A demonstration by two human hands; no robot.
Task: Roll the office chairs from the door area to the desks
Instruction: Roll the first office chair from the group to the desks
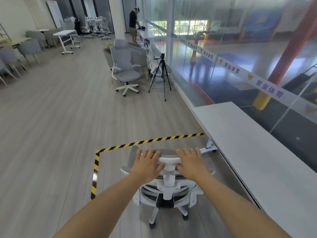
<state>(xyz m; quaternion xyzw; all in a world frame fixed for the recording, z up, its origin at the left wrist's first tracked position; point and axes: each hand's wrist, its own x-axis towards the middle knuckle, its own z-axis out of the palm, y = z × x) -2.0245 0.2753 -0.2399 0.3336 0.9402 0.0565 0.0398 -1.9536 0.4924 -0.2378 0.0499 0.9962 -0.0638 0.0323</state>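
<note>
— Where is the chair [169, 188]?

— On the wooden floor, right below the camera, seen from behind. It is grey with a white frame and stands just beside the long, room-side edge of the white desk [257, 152], near the desk's wheeled foot.

— And the hands?

— Both are on the headrest [169, 158] at the top of the chair's back. The left hand [147, 166] holds its left end and the right hand [192, 164] its right end. The fingers lie over the top and the thumbs are tucked against the near side of the white bar. The hands are apart, with the headrest's white bracket between them, and both arms are stretched forward.

— Anything on the floor there?

— A strip of yellow-and-black tape [149, 140] runs from the desk's edge across the floor beyond the headrest. It turns a corner to the left of the chair and comes back toward the camera.

— What lies further off?

— A second chair [125, 69] of the same kind stands well apart, further along the glass wall [240, 48], with a black tripod [161, 73] just beside it. At the far end a person [133, 24] stands at another desk by the wall.
</note>
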